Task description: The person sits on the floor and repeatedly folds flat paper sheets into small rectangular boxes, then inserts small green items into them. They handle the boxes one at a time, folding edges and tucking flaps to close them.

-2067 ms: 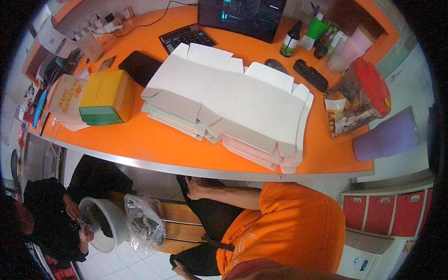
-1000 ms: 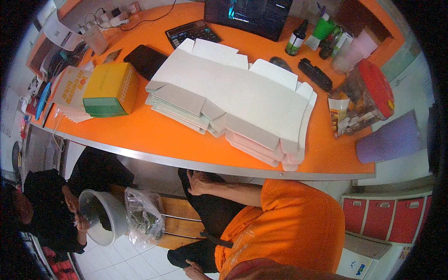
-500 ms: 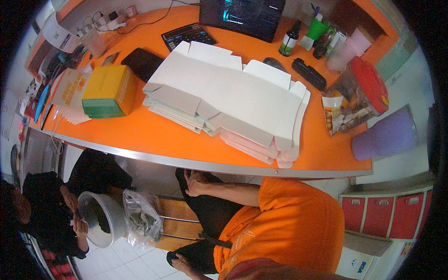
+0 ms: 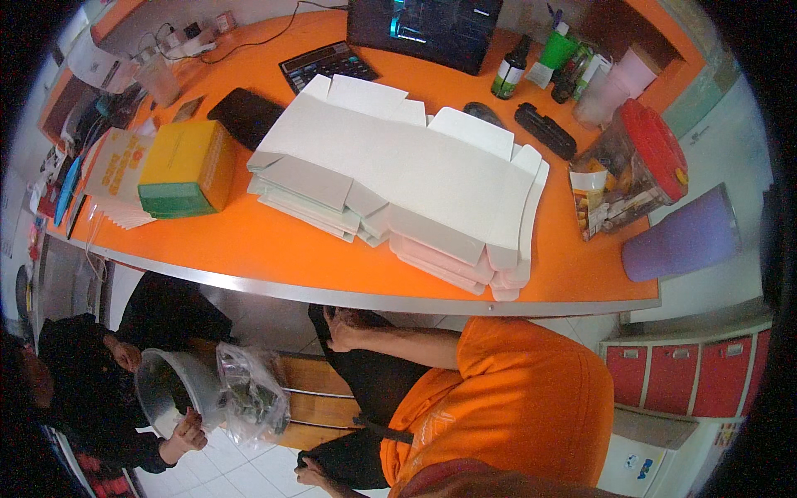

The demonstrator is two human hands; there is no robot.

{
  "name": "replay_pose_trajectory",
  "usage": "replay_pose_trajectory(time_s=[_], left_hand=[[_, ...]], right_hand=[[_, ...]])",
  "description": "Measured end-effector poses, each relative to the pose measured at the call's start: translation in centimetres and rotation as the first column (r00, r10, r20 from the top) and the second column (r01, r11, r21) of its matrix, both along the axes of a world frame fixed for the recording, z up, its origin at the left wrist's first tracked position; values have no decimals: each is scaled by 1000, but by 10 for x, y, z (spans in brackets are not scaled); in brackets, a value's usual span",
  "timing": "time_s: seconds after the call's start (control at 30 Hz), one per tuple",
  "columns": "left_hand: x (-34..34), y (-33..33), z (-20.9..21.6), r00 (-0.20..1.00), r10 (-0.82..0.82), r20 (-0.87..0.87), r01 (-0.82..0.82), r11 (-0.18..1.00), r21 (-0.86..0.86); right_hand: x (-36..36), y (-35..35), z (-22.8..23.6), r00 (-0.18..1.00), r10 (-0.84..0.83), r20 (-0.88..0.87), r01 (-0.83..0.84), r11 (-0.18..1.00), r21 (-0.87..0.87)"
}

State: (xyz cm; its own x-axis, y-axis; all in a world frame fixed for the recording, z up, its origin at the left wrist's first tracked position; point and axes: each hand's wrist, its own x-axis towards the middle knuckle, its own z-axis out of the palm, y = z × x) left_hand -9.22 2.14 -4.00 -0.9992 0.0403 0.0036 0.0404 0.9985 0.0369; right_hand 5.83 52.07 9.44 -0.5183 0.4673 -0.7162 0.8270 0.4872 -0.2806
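My right hand (image 4: 343,329) lies on my dark-trousered right knee, just under the desk's front edge, fingers loosely spread and holding nothing. Lower down, my left hand (image 4: 310,473) rests over the other knee with nothing visible in it; its fingers show only in part. On the orange desk (image 4: 282,257), apart from both hands, lies a stack of flattened white cardboard boxes (image 4: 407,158). A clear plastic bag (image 4: 251,394) with dark greenish contents sits on a wooden bench (image 4: 320,390) in front of me.
A co-worker in black sits at left, one hand (image 4: 188,433) at the rim of a plastic tub (image 4: 154,373) with dark contents. The desk bears a yellow-green box (image 4: 184,170), calculator (image 4: 328,65), monitor (image 4: 423,29), red-lidded jar (image 4: 639,166) and purple tumbler (image 4: 685,236).
The co-worker's hands have moved apart: one has come to the tub's near rim, the other has drawn back. My hands stay on my knees. The view has shifted slightly.
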Motion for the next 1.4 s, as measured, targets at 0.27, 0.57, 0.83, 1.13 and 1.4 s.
replay_pose_trajectory(time_s=[0.27, 0.57, 0.83, 1.13, 1.4], left_hand=[[26, -18, 18, 978, -209, -2, 205, 959, -197], [89, 24, 61, 997, -52, -59, 53, 999, 11], [100, 17, 75, 968, -248, -32, 250, 965, 82], [10, -5, 22, 979, -143, 145, 155, 985, -75], [-21, -9, -26, 923, -368, -109, 308, 879, -363]], right_hand=[[-1, -4, 10, 1000, 30, -4, -30, 1000, -8], [8, 0, -29, 996, 83, -27, -82, 995, 49], [9, -1, -12, 998, -46, -49, 53, 988, 145], [6, 9, 6, 999, -1, -53, 9, 987, 159], [-28, 33, -24, 993, 92, 76, -96, 994, 54]])
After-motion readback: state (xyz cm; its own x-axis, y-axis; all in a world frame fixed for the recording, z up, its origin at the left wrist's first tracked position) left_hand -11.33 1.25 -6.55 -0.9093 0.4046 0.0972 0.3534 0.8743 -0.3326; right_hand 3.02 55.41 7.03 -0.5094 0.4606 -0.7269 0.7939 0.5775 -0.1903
